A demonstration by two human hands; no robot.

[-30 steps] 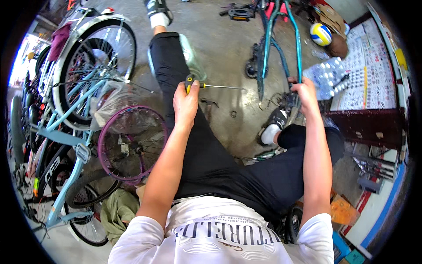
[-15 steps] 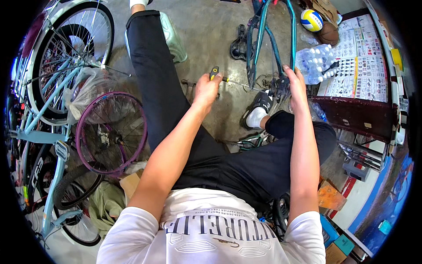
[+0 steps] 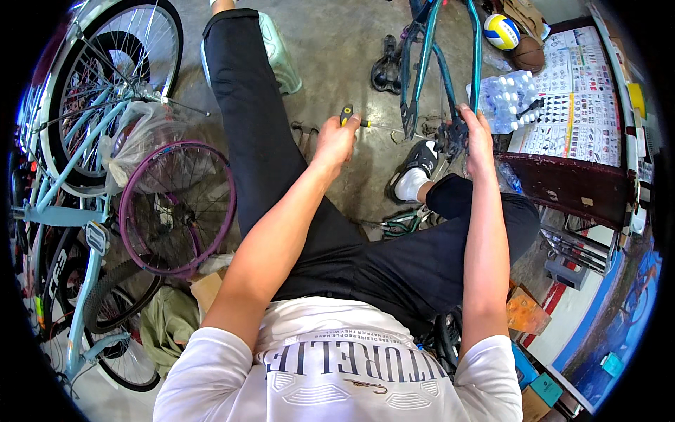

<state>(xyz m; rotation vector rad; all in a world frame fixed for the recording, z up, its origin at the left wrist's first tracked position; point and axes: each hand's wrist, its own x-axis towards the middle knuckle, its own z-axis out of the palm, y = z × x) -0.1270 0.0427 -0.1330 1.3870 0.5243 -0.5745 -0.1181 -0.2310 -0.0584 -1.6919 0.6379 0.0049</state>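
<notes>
My left hand is closed around a black-and-yellow T-shaped handle of a screwdriver-like tool. Its thin metal shaft points right, toward the lower end of a teal bicycle frame; whether the tip touches anything is too small to tell. At that end hangs a dark mechanism that looks like a rear derailleur. My right hand has its fingers wrapped about the frame's end and this dark part, its thumb side toward the frame. Just below stands my shoe.
A black saddle lies beyond the frame. Bottles in plastic wrap sit by a dark red table edge on the right. Green-handled pliers lie between my legs. A purple wheel rim and bicycles stand left.
My left hand and the tool have shifted slightly right, and the handle has turned a little. The frame's end has moved slightly right. My right hand keeps its hold.
</notes>
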